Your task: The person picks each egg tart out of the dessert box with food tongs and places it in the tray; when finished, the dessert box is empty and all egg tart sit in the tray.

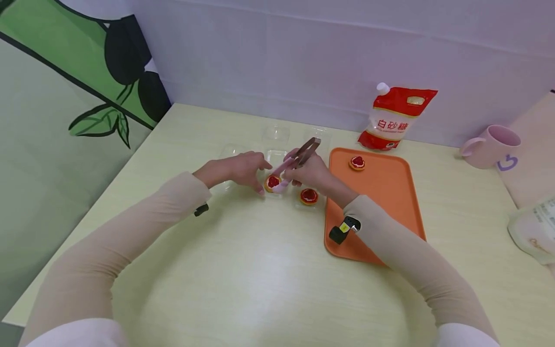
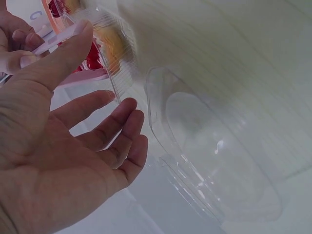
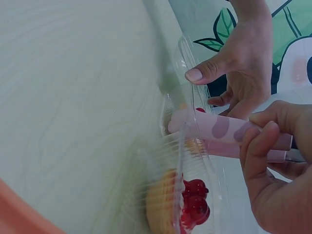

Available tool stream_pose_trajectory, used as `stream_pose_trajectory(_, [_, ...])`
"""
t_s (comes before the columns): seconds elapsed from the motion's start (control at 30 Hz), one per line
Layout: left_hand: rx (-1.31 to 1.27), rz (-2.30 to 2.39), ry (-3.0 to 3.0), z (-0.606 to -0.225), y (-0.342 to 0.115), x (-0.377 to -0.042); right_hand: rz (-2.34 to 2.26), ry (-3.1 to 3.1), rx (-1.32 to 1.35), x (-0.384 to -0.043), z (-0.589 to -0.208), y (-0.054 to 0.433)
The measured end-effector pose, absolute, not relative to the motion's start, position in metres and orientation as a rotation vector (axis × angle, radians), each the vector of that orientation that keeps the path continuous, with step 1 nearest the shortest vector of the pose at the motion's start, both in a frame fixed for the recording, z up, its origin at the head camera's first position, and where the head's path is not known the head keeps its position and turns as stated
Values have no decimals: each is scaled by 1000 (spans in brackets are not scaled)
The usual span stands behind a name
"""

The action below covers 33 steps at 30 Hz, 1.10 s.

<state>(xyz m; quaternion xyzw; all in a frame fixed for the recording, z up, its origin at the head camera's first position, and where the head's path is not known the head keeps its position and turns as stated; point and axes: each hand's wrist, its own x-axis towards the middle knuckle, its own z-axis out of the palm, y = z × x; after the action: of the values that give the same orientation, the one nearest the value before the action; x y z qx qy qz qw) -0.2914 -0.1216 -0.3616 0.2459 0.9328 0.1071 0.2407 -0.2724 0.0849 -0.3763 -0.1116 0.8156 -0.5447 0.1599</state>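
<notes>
My right hand (image 1: 314, 172) grips a pair of tongs (image 3: 219, 127) with pink ends and a metal handle. The tong ends are at a small tart (image 1: 272, 182) with red fruit, which sits in a clear plastic container (image 1: 275, 155). Around the left side of that container, my left hand (image 1: 244, 168) has its fingers loosely spread and its thumb near the container's edge; whether it touches is hard to tell. A second fruit tart (image 1: 309, 196) stands in another clear container just right of it, seen closer in the right wrist view.
An orange tray (image 1: 379, 207) under my right forearm bears one tart (image 1: 357, 163). More clear containers (image 1: 275, 136) stand behind and left of my hands. A red and white sugar pouch (image 1: 392, 120) and a pink mug (image 1: 490, 146) stand behind; a whitish package (image 1: 535, 231) is at far right.
</notes>
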Motion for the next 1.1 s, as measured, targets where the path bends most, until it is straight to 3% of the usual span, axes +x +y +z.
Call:
stream_pose_trajectory(0.73, [676, 230, 2564, -359, -118, -290, -1505, 2383, -333, -273, -375, 86])
stream_pose_trajectory(1.1, [670, 241, 2548, -356, -116, -291, -1640, 2375, -367, -279, -351, 104])
